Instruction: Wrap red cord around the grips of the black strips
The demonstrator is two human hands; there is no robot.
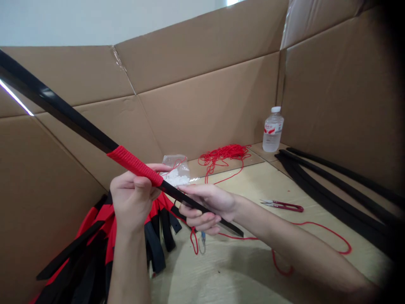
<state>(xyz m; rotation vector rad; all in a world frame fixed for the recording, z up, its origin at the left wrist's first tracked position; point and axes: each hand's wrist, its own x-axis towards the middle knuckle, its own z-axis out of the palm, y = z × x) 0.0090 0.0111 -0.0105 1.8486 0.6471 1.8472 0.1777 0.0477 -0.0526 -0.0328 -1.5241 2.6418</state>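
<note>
A long, glossy black rod, flat-sided like a scabbard, slants from the upper left down to the middle. Red cord is wound tightly round part of it as a wrap. My left hand is closed on the lower end of this wrap, thumb toward me. Farther down, my right hand has its fingers curled round the bare black part near the tip. A loose strand of red cord hangs in a loop below my right hand, and cord also runs off to the right beneath my forearm.
Behind stand a heap of red cord, a plastic bag with white bits and a water bottle. Red-handled thread snips lie right. Black rods rest farther right; red-wrapped black pieces pile left. Cardboard walls enclose the table.
</note>
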